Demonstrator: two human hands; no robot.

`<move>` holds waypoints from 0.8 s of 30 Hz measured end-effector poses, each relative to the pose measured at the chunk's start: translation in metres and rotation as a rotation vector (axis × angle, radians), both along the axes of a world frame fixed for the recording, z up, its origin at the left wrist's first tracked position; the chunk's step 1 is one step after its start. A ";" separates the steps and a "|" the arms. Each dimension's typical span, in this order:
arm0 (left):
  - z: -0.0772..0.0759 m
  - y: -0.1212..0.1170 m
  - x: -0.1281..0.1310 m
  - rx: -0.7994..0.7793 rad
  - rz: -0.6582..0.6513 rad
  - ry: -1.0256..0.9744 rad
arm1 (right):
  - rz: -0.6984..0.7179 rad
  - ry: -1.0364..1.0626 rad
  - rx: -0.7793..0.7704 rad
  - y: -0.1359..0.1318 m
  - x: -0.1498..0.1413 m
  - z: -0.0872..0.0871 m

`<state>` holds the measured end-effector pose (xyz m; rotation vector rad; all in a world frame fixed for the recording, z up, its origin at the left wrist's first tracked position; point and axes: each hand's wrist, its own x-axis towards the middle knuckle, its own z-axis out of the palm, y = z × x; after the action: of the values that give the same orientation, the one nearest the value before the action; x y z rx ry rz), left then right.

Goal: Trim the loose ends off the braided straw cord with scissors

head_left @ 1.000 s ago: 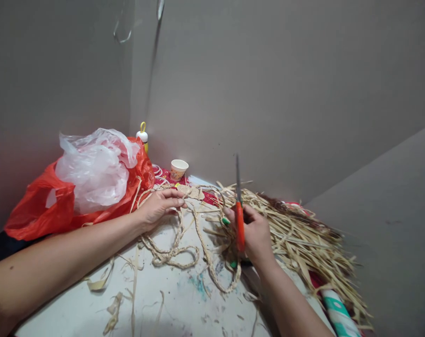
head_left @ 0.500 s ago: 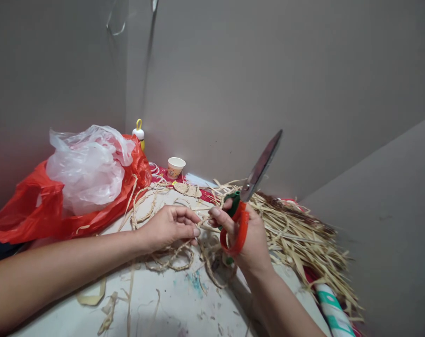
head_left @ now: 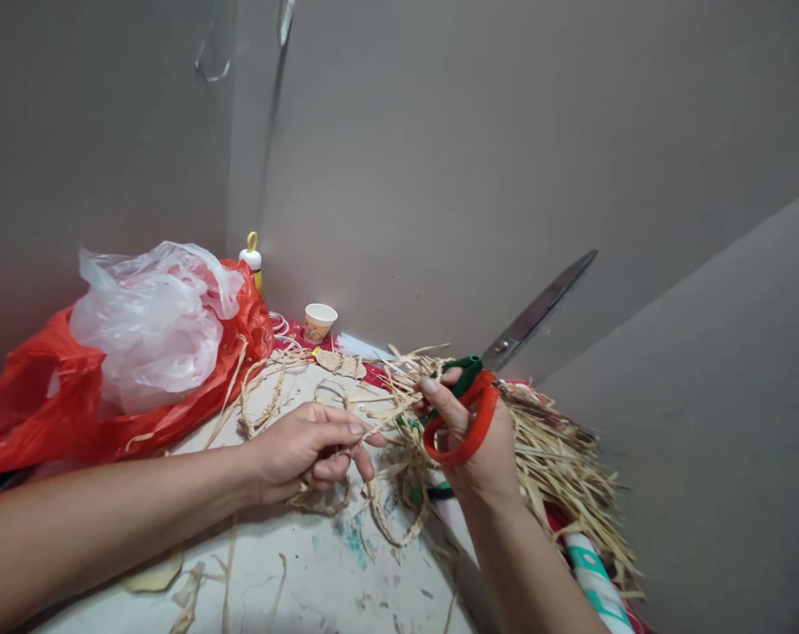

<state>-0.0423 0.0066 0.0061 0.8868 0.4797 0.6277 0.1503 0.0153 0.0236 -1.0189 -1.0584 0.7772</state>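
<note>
My right hand is closed round the red and green handles of a pair of scissors, whose long blades are together and point up to the right. My left hand pinches a thin pale straw strand between thumb and fingers, just left of the right hand. Below both hands lies a braided straw cord in loops on the white, paint-stained table. A heap of loose straw strips lies behind and to the right of my right hand.
A red plastic bag with a clear bag on top fills the left side. A paper cup and a small yellow-capped bottle stand by the grey wall corner. A green-striped roll lies at the lower right. Straw scraps litter the table.
My right hand has turned the scissors from upright to pointing up and right. My left hand came back from the far braid and pinched a strand near the right hand.
</note>
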 end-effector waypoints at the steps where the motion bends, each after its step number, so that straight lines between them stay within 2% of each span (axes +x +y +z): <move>1: 0.000 0.000 0.000 -0.016 -0.029 -0.001 | 0.002 0.007 0.007 0.000 0.001 0.000; 4: 0.000 0.002 -0.002 -0.039 -0.123 -0.009 | 0.017 0.026 0.018 0.001 0.004 0.001; 6: 0.000 0.003 -0.002 -0.047 -0.140 -0.014 | 0.025 0.028 0.024 0.001 0.006 0.002; 13: 0.000 0.004 -0.001 -0.015 -0.027 0.017 | 0.032 -0.020 0.059 -0.004 0.004 0.009; 18: -0.005 0.006 -0.002 0.105 0.101 0.049 | -0.002 0.014 0.051 -0.005 0.001 0.011; 21: -0.007 0.006 -0.002 0.178 0.164 0.095 | -0.028 -0.063 0.043 -0.007 0.002 0.010; 24: -0.008 0.008 -0.001 0.230 0.164 0.131 | -0.063 -0.185 0.043 -0.009 0.001 0.009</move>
<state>-0.0429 0.0142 -0.0020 1.1182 0.6108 0.7891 0.1513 0.0064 0.0326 -1.0982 -1.1900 0.6148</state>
